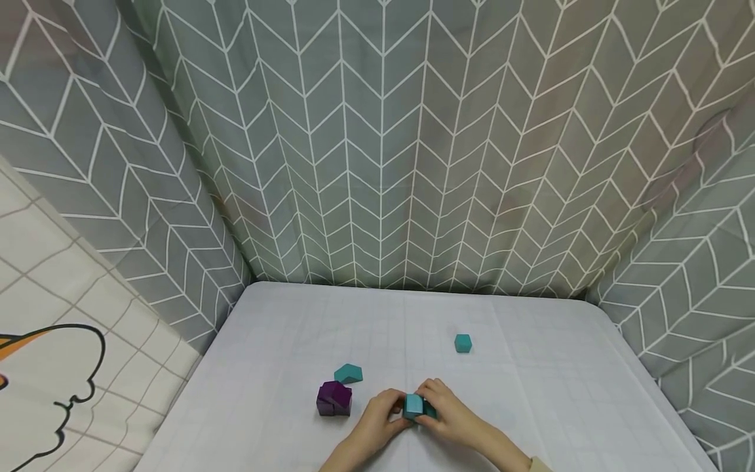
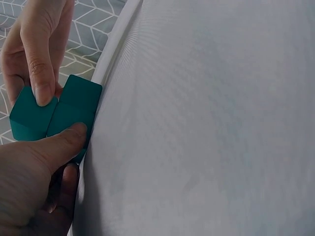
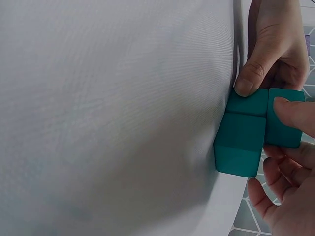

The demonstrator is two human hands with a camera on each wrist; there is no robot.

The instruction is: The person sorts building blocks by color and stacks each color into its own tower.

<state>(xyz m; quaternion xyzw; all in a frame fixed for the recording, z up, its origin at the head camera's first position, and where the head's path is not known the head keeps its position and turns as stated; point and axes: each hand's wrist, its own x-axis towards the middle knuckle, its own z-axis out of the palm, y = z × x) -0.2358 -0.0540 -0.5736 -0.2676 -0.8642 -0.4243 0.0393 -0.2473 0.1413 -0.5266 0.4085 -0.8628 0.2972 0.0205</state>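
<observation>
Teal blocks stand close together near the table's front, between both hands. In the right wrist view a large teal block touches a smaller one, and a third teal block sits against their side. My left hand grips the group from the left, its thumb pressed on one teal face. From the right, my right hand pinches the outer teal block between thumb and fingers. Parts of the blocks are hidden behind the fingers.
A dark purple cluster of blocks stands left of the hands. Just behind it lies a flat, angular teal piece. A teal cube sits farther back on the right of the white-covered table. Patterned curtains surround the table.
</observation>
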